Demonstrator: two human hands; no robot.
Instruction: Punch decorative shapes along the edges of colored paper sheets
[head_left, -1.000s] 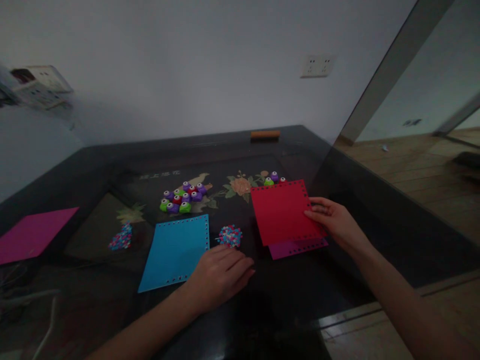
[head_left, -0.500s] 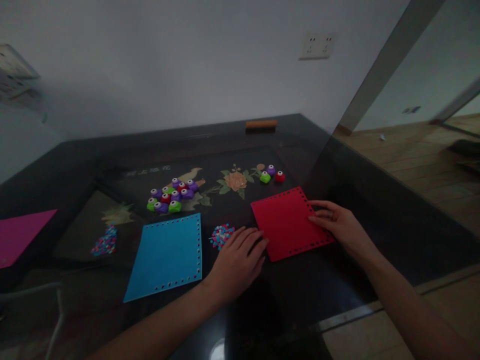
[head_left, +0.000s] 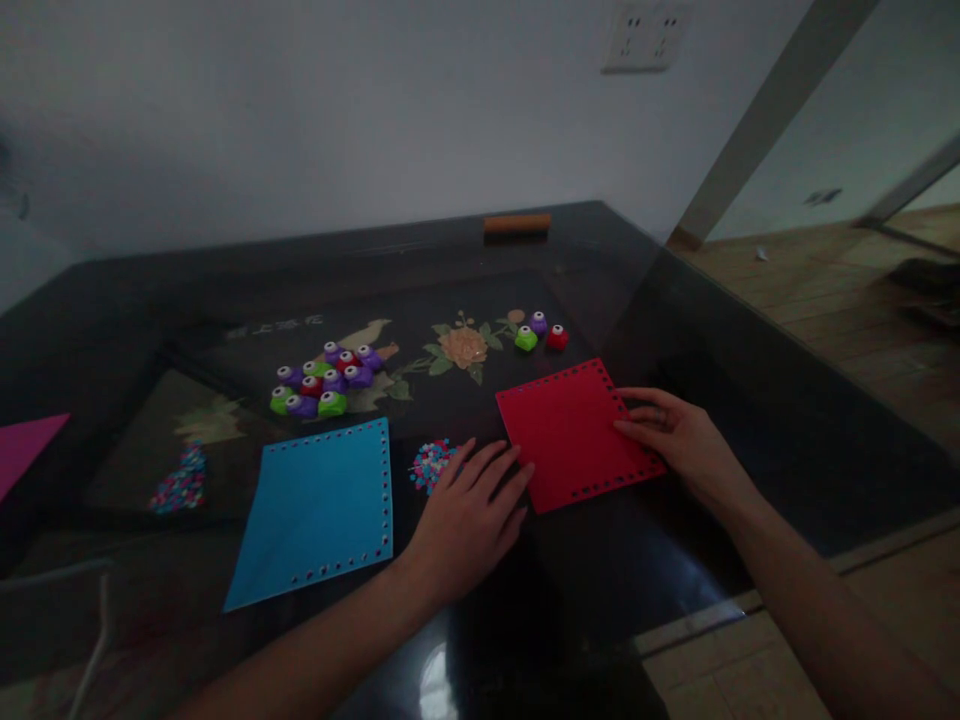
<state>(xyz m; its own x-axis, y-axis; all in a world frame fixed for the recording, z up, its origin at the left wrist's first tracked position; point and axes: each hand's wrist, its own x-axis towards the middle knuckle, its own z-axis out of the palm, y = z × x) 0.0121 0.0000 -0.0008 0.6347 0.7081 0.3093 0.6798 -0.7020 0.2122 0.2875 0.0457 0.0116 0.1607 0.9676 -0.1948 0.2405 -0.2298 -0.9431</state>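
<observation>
Pinching the right edge of the red sheet (head_left: 566,435), thumb against fingers: right hand (head_left: 679,445), right of centre in frame, ring on one finger. Left hand (head_left: 466,525), lower centre, palm down, open, fingers loosely spread, not closed around anything; fingertips at the sheet's left edge, can't tell if pressing or just beside.

Writing: short row of pale characters (head_left: 277,327) on the dark table (head_left: 652,340), left of centre, too blurred to read.

Red sheet lies right of centre, between the hands, flat or nearly so; can't tell if the gripped edge is lifted. Holes run along its top, right and bottom edges.

Counts: red sheet, 1. Blue sheet (head_left: 322,510), 1, lower left of centre, holes on top, right and bottom edges. Pink sheet (head_left: 26,450), 1, cut off by left frame edge. Bead piles, 2: near pile (head_left: 429,465) at centre, partly behind left hand's fingers; far pile (head_left: 184,482) at left, left of blue sheet. Eyed toys, 14: left cluster (head_left: 334,380) of 11 (6 purple, 3 green, 2 red), above blue sheet; right cluster (head_left: 538,326) of 3 (green, purple, red), above red sheet. Brown tube (head_left: 517,226), 1, at table's back edge.
</observation>
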